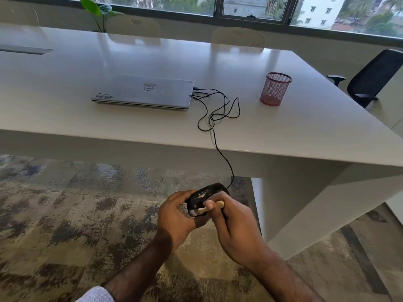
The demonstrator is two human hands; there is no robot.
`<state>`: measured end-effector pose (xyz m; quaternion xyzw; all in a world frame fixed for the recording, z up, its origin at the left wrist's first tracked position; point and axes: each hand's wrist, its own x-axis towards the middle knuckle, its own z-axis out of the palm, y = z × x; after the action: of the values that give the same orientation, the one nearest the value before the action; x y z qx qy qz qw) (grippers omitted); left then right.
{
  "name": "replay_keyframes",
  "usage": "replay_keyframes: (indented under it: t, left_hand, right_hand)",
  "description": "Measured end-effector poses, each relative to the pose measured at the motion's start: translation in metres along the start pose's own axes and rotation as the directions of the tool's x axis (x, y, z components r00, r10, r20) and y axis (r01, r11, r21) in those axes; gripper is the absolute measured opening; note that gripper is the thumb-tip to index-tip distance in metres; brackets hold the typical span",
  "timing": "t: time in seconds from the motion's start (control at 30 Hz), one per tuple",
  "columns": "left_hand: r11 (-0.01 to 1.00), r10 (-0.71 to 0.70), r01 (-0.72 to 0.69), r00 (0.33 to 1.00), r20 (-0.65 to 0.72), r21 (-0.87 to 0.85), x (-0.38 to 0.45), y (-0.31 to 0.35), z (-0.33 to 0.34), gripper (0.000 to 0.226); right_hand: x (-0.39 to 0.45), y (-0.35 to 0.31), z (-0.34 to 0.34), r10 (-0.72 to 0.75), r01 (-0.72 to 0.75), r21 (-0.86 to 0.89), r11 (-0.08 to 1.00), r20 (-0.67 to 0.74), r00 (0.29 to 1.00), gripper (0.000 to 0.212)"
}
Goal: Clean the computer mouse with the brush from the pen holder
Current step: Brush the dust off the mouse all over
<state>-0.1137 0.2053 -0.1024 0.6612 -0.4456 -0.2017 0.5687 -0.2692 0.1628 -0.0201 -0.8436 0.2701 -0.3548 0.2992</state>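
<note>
A black computer mouse (204, 196) is held in the air below the table's front edge, over the carpet. My left hand (176, 216) grips it from the left and underneath. My right hand (234, 227) holds a small brush (214, 205) with a pale wooden handle; its light bristles press on the mouse's near end. The mouse's black cable (218, 114) runs up over the table edge, loops on the tabletop and plugs into a closed grey laptop (144, 92). The red mesh pen holder (275, 88) stands upright on the table to the right, with nothing showing inside.
The white table (305, 131) spans the view, with its thick leg at the right beside my hands. A black office chair (370, 77) stands at the far right, and pale chairs line the far side. Patterned carpet lies below. A plant (98, 12) sits by the window.
</note>
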Motion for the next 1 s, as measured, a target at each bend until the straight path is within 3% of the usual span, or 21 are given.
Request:
replay_keyframes:
  t: [0.17, 0.37, 0.6, 0.8, 1.0]
  left_hand:
    - [1.0, 0.012, -0.012, 1.0, -0.017, 0.013, 0.002, 0.003, -0.002, 0.053]
    - [0.999, 0.033, -0.033, 0.999, -0.011, 0.016, 0.0, 0.005, -0.001, 0.054]
    - [1.0, 0.011, -0.011, 1.0, -0.004, 0.01, -0.001, 0.001, 0.0, 0.055]
    - [1.0, 0.017, -0.017, 1.0, 0.01, -0.002, -0.002, -0.003, 0.0, 0.053]
    - [1.0, 0.008, -0.008, 1.0, 0.001, 0.029, -0.004, -0.001, -0.002, 0.055]
  right_hand:
    - [0.006, 0.003, -0.005, 0.012, -0.004, 0.055, 0.998, -0.143, 0.99, 0.025]
    - [0.004, 0.004, -0.002, 0.045, -0.044, 0.015, 0.999, -0.028, 0.999, 0.026]
    - [0.011, 0.0, -0.004, 0.036, -0.034, 0.013, 0.999, -0.117, 0.993, 0.029]
    - [0.011, -0.007, -0.001, 0.03, -0.027, -0.059, 0.998, 0.051, 0.998, 0.027]
    - [0.013, -0.007, -0.006, 0.031, -0.031, -0.031, 0.999, -0.021, 0.999, 0.028]
